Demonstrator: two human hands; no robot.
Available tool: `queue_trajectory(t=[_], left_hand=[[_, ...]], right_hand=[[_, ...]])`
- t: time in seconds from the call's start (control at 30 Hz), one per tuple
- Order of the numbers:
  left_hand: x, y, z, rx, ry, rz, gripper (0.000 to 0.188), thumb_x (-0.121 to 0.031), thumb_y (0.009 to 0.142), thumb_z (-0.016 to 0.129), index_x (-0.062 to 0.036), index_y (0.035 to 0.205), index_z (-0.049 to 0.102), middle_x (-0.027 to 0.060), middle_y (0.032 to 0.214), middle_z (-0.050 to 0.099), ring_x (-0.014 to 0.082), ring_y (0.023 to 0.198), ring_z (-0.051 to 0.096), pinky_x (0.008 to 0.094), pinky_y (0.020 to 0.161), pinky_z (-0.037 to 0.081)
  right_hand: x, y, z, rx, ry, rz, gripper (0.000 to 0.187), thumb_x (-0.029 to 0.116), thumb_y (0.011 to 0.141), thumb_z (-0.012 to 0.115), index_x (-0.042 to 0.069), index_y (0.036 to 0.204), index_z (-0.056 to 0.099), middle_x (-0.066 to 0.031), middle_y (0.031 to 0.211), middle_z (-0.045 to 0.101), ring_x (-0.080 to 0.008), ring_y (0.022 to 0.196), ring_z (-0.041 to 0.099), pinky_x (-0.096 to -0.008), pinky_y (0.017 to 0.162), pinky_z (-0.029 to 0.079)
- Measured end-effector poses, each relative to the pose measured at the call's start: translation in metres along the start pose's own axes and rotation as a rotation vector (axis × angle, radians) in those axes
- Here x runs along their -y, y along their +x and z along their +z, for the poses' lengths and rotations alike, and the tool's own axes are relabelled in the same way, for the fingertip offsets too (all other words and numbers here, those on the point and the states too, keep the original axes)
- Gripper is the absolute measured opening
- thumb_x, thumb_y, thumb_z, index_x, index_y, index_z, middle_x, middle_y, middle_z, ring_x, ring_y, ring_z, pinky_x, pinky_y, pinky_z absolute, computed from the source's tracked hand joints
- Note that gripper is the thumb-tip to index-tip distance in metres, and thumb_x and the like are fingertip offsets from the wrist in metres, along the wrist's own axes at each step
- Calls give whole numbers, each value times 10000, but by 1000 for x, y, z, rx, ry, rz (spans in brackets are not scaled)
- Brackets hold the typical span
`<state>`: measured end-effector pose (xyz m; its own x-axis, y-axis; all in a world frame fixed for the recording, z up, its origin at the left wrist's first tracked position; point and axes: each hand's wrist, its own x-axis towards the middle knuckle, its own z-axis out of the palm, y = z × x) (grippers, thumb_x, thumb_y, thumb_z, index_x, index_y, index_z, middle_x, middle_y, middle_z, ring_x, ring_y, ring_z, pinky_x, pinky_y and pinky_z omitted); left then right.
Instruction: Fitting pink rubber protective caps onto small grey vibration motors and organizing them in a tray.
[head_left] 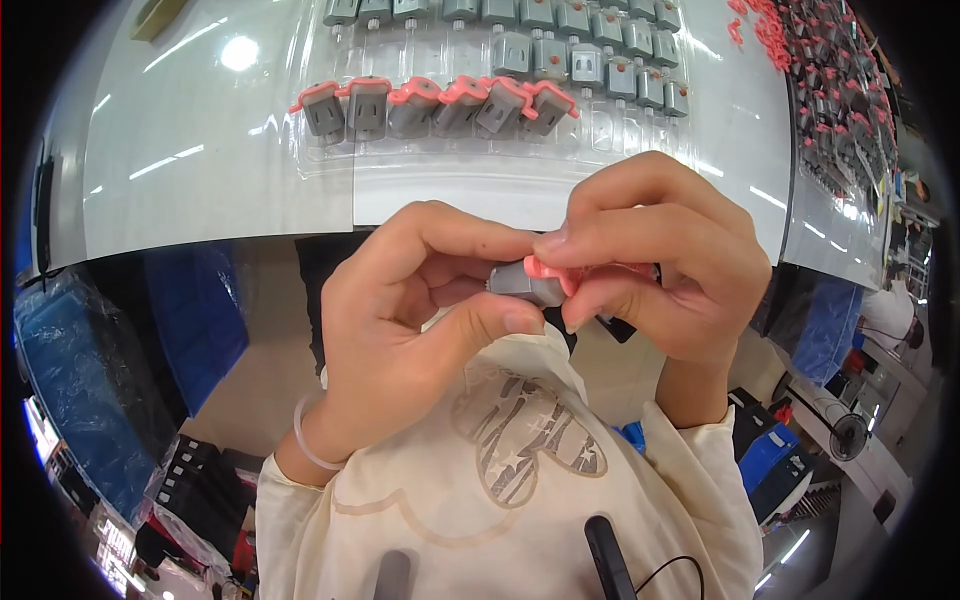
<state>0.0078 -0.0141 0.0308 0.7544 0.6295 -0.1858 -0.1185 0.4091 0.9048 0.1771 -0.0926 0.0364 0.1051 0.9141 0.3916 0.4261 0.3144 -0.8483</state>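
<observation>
Nearest to us, our cream sweatshirt (510,480) with its grey star-patterned print fills the low middle of the view, and just above it our two hands meet over the near edge of the worktop (200,170).

We hold one small grey motor (522,283) between them. Our left hand (400,330) is closed on its grey body, thumb under and forefinger over. Our right hand (660,260) is closed on the pink end cap (550,272), pinching it at the motor's right end. The motor's long axis runs left to right, from one hand to the other, and both hands are equally close to it.

Farther off on the worktop, a clear plastic tray (330,165) carries a row of capped motors (440,105), grey with pink ends. Behind it lies a row of uncapped grey motors (560,30). Loose pink caps (765,30) are heaped far right.
</observation>
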Motion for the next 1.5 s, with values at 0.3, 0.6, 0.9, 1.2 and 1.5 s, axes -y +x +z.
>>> queue_trajectory(t=[0.3, 0.6, 0.9, 1.2, 1.5], left_hand=[[6, 1, -3, 5, 110, 58, 339, -62, 712, 761, 48, 951, 547, 93, 878, 575, 147, 799, 585, 243, 713, 475], [17, 3, -10, 77, 100, 150, 272, 50, 748, 693, 70, 994, 581, 121, 933, 581, 156, 852, 608, 253, 738, 531], [13, 1, -4, 6, 166, 113, 307, -81, 737, 746, 34, 959, 568, 89, 890, 571, 135, 817, 560, 239, 730, 454], [38, -2, -6, 88, -286, 243, 275, 15, 747, 712, 55, 990, 590, 138, 915, 599, 158, 832, 609, 252, 702, 523], [39, -1, 0, 150, -259, 300, 256, -29, 743, 736, 53, 953, 614, 141, 903, 609, 161, 822, 602, 242, 705, 475]], right_hand=[[-1, -4, -1, -18, -124, -37, 296, 116, 654, 778, -34, 885, 670, -139, 823, 610, -159, 646, 614, -226, 523, 487], [0, -9, 0, -33, -87, -19, 266, 25, 645, 777, -38, 878, 665, -158, 832, 618, -165, 654, 629, -220, 522, 494], [0, -11, 4, -83, -98, -4, 289, 74, 631, 794, -34, 868, 670, -159, 820, 619, -143, 619, 610, -194, 499, 467], [-10, -12, 8, -46, 40, -37, 302, 283, 667, 774, 46, 827, 677, -84, 779, 555, -132, 645, 472, -241, 535, 361], [-7, -27, 19, -110, 259, -15, 271, 256, 707, 764, 64, 859, 650, -71, 747, 520, -144, 629, 414, -276, 543, 319]])
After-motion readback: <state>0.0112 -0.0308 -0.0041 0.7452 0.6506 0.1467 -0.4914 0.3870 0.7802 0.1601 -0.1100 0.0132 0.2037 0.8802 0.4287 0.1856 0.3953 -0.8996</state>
